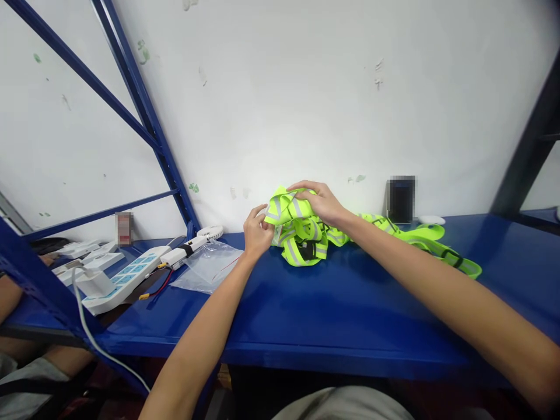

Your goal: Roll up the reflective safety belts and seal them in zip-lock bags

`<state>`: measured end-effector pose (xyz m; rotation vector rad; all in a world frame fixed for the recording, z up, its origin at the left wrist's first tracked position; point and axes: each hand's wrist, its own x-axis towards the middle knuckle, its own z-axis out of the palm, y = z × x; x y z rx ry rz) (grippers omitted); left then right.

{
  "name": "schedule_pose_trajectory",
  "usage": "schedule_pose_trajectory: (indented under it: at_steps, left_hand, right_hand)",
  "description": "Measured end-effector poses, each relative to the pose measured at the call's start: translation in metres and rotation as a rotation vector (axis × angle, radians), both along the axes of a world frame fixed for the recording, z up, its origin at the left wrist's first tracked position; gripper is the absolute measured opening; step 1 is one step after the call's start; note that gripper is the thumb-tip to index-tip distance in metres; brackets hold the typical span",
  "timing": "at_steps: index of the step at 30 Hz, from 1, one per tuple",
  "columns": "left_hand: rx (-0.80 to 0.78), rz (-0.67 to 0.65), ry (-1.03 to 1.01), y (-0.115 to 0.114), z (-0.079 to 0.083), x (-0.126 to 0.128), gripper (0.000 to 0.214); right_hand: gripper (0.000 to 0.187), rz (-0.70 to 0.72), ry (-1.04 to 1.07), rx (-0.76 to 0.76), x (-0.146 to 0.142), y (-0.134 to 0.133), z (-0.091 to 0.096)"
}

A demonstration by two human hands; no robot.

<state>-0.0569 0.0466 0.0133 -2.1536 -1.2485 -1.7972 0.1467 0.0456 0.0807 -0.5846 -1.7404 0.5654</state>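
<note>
A tangled bundle of neon yellow-green reflective straps (301, 236), with silver-grey stripes and black buckles, sits on the blue table. My right hand (321, 203) is closed over the top of it, fingers curled around a folded part. At the bundle's left edge, my left hand (258, 230) is closed with thumb and fingers pinched against the straps; its fingertips are partly hidden. A small patch of clear plastic shows beside it. More strap (431, 239) trails to the right behind my right forearm, ending in a loop with a black buckle.
Left of my left hand lies a clear plastic bag (210, 265), near a white handheld fan (192, 245). A white power strip (126, 280) and a red-black cable (160, 283) are farther left, beside the blue rack post (153, 125). A dark device (401, 199) leans against the wall. Another person's arm (9, 294) shows at far left.
</note>
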Motion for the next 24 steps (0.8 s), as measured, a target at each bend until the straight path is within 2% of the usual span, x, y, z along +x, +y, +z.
schedule_pose_trajectory:
  at_steps: [5, 10, 13, 15, 16, 18, 20, 22, 24]
  left_hand:
    - [0.016, -0.033, -0.075, 0.006, -0.007, 0.003, 0.024]
    - [0.059, 0.019, -0.113, 0.002, -0.011, 0.01, 0.027]
    - [0.067, -0.005, -0.002, -0.005, -0.012, 0.016, 0.028]
    - [0.07, -0.022, 0.129, -0.01, -0.014, 0.019, 0.025]
    - [0.075, -0.013, 0.2, -0.011, -0.014, 0.02, 0.03]
    - [0.09, 0.06, 0.331, -0.013, -0.015, 0.02, 0.057]
    - [0.107, 0.19, 0.425, -0.013, -0.015, 0.019, 0.079]
    - [0.113, 0.314, 0.485, -0.012, -0.013, 0.018, 0.086]
    - [0.115, 0.38, 0.5, -0.011, -0.01, 0.017, 0.087]
  right_hand:
    - [0.022, -0.163, 0.015, 0.042, -0.001, 0.006, -0.004]
    - [0.023, -0.324, -0.086, 0.071, 0.006, 0.013, -0.008]
    - [0.024, -0.397, -0.124, 0.105, 0.006, 0.016, -0.012]
    - [0.024, -0.397, -0.109, 0.121, 0.006, 0.018, -0.013]
    - [0.023, -0.377, -0.091, 0.121, 0.006, 0.02, -0.013]
    - [0.021, -0.319, -0.043, 0.098, 0.007, 0.022, -0.013]
    - [0.02, -0.269, 0.009, 0.048, 0.007, 0.023, -0.012]
    - [0.019, -0.244, 0.048, -0.003, 0.006, 0.021, -0.01]
    - [0.018, -0.218, 0.041, -0.018, 0.004, 0.017, -0.01]
